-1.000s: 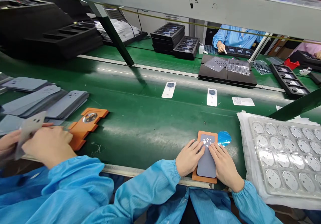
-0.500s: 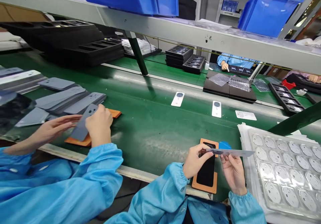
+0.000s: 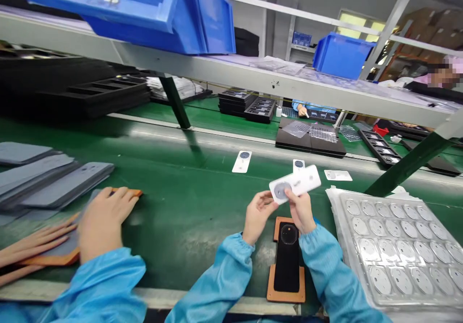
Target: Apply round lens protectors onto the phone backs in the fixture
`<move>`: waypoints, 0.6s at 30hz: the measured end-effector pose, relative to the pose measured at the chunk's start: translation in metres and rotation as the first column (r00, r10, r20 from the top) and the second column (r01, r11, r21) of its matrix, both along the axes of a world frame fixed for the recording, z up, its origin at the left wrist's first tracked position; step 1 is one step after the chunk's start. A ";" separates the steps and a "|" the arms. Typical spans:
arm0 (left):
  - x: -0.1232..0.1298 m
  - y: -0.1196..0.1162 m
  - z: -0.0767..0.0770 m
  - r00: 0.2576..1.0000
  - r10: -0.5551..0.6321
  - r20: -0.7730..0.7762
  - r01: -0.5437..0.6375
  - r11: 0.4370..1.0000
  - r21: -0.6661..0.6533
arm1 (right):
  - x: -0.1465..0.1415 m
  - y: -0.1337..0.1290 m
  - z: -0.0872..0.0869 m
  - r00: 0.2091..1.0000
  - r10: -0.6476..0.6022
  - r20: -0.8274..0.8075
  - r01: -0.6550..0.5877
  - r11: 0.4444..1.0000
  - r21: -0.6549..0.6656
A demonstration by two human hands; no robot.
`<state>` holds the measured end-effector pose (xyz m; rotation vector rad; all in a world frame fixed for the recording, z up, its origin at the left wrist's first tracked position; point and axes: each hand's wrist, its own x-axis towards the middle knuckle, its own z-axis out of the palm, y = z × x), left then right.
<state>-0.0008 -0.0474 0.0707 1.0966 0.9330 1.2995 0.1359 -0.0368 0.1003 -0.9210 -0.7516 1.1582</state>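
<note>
I hold a thin white phone back panel (image 3: 306, 180) up over the green belt, its grey round camera patch toward the left end. My left hand (image 3: 257, 216) pinches its lower left corner. With fingers and thumb closed on it, my right hand (image 3: 301, 211) grips the lower edge, thumb by the round patch. Below lies an orange fixture (image 3: 285, 296) holding a black phone-shaped piece (image 3: 286, 267) with a dark ring at its top. Behind the held panel are similar white panels on the belt, one left (image 3: 241, 162) and one right (image 3: 338, 175).
A clear blister tray (image 3: 385, 260) of round pieces stands to my right. At left, a co-worker's hands (image 3: 103, 221) press on a grey panel in another orange fixture, beside stacked grey panels (image 3: 68, 185). A shelf beam (image 3: 253, 79) with blue bins (image 3: 213, 16) crosses above.
My hands have raised the panel and turned it from edge-on to show its white face. The co-worker's grey panel has gone down onto the orange fixture. The camera view has shifted.
</note>
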 end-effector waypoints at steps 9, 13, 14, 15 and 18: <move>-0.024 0.059 -0.070 0.970 0.031 -0.241 -0.045 0.998 -0.053 | -0.001 0.098 -0.007 0.801 0.360 0.478 -0.178 0.906 -0.385; -0.022 0.057 -0.076 0.943 0.006 -0.333 -0.009 1.000 -0.008 | 0.058 0.120 -0.019 0.570 0.236 0.787 0.208 0.885 -0.416; -0.021 0.057 -0.075 0.934 0.002 -0.356 0.001 1.000 0.009 | 0.074 0.128 -0.021 0.498 0.225 0.837 0.301 0.861 -0.410; -0.020 0.056 -0.075 0.926 -0.002 -0.378 0.013 1.000 0.027 | 0.087 0.135 -0.022 0.431 0.233 0.872 0.378 0.830 -0.409; -0.019 0.054 -0.073 0.903 -0.010 -0.429 0.044 0.997 0.071 | 0.109 0.157 -0.026 0.288 0.328 0.900 0.515 0.739 -0.434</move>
